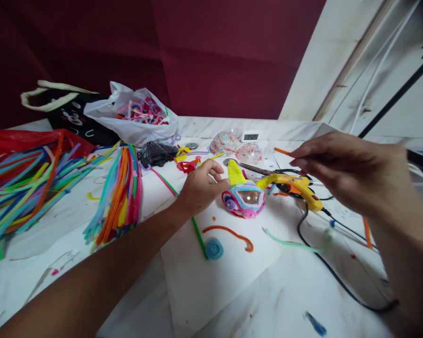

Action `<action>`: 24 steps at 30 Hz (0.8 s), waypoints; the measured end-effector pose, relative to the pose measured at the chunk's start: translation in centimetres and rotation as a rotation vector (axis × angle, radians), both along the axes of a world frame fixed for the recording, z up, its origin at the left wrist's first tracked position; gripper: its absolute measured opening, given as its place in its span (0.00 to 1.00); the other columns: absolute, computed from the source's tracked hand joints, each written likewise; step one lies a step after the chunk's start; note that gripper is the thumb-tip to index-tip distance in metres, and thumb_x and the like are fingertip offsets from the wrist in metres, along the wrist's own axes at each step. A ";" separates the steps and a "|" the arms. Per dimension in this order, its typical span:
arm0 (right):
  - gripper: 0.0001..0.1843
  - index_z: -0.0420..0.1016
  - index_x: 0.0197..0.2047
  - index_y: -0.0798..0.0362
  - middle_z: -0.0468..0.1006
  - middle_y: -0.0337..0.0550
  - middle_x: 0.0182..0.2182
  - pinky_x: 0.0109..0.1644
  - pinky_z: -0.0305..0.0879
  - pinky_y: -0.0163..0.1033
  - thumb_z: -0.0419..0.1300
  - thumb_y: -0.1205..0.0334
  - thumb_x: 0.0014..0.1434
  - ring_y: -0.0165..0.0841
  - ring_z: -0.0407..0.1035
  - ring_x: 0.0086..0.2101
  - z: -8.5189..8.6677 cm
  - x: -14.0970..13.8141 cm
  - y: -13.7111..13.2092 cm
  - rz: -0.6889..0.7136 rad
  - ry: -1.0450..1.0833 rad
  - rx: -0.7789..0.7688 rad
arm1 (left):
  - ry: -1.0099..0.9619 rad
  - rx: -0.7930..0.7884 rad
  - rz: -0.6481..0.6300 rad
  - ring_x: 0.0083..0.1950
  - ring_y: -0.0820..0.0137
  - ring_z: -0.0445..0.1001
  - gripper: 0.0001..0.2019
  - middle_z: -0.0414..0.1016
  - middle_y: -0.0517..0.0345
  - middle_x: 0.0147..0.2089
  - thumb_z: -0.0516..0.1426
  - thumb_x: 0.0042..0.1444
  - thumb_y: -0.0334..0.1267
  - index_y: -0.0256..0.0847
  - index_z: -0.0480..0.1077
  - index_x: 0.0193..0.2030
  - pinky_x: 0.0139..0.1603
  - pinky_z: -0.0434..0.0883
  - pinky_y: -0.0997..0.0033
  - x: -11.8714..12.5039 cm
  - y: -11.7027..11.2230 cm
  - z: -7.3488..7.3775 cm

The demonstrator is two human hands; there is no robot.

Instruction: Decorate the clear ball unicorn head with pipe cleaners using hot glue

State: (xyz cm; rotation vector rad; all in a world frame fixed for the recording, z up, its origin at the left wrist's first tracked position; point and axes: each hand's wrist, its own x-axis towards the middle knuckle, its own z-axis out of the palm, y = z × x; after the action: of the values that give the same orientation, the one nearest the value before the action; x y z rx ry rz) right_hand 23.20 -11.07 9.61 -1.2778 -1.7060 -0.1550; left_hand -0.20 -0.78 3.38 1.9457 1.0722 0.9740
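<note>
One fuzzy, multicoloured, yellow-horned figure point(246, 196) at centre frame

Pinching a thin, straight orange chenille stem point(282, 151) in the right hand point(354, 171), right of centre. Curling the left hand point(201, 184) loosely, unclasped, beside the figure. Below centre: a round, fuzzy blue disc point(214, 249).

A dark red sheet point(232, 56) hung at twelve o'clock, a stained white wall point(308, 82) stood at two o'clock, and a white table point(268, 310) with grey marbling spread toward six o'clock, all under soft, dim light.
</note>
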 end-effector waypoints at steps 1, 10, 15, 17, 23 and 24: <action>0.06 0.79 0.35 0.53 0.78 0.42 0.32 0.35 0.70 0.32 0.65 0.70 0.52 0.30 0.72 0.33 0.1 0.1 -0.1 -0.013 0.012 0.000 | -0.017 -0.021 -0.004 0.30 0.76 0.68 0.15 0.69 0.63 0.34 0.62 0.47 0.42 0.39 0.65 0.40 0.34 0.67 0.73 0.0 0.2 -0.2; 0.08 0.79 0.38 0.51 0.79 0.40 0.28 0.24 0.69 0.31 0.65 0.60 0.54 0.32 0.74 0.27 -1.0 1.4 0.4 0.064 0.091 -0.289 | -0.030 -0.296 -0.256 0.60 0.57 0.67 0.30 0.69 0.47 0.59 0.63 0.48 0.53 0.41 0.67 0.55 0.57 0.67 0.58 -0.4 1.3 -1.2; 0.05 0.79 0.36 0.45 0.79 0.34 0.28 0.28 0.68 0.33 0.65 0.57 0.54 0.31 0.73 0.27 -1.3 1.7 0.8 0.064 -0.044 -0.315 | -0.134 -0.397 -0.438 0.67 0.56 0.61 0.28 0.68 0.51 0.63 0.62 0.53 0.49 0.46 0.66 0.59 0.63 0.64 0.57 -0.5 1.6 -1.7; 0.05 0.79 0.36 0.44 0.78 0.34 0.27 0.27 0.67 0.33 0.64 0.56 0.55 0.30 0.72 0.26 -1.2 1.7 0.9 0.062 -0.066 -0.330 | -0.162 -0.422 -0.469 0.68 0.56 0.60 0.28 0.67 0.50 0.64 0.62 0.53 0.48 0.45 0.66 0.60 0.64 0.63 0.57 -0.4 1.5 -1.6; 0.07 0.79 0.35 0.46 0.78 0.34 0.25 0.25 0.62 0.33 0.63 0.54 0.55 0.29 0.70 0.23 -1.3 1.6 0.8 0.057 -0.098 -0.351 | -0.224 -0.482 -0.531 0.62 0.57 0.68 0.27 0.70 0.48 0.61 0.62 0.54 0.46 0.41 0.67 0.59 0.65 0.62 0.55 -0.2 1.4 -1.5; 0.07 0.79 0.34 0.46 0.78 0.34 0.26 0.25 0.62 0.33 0.63 0.54 0.55 0.29 0.70 0.24 -1.3 1.5 0.7 0.059 -0.109 -0.349 | -0.235 -0.480 -0.533 0.62 0.57 0.68 0.26 0.71 0.49 0.61 0.61 0.54 0.45 0.41 0.68 0.59 0.65 0.62 0.56 -0.2 1.3 -1.5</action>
State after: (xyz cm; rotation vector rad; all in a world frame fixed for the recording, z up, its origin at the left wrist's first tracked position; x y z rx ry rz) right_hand 24.73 -10.34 8.31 -1.4912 -1.9208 0.1157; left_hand -0.39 0.54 1.83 1.5485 0.5401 0.5631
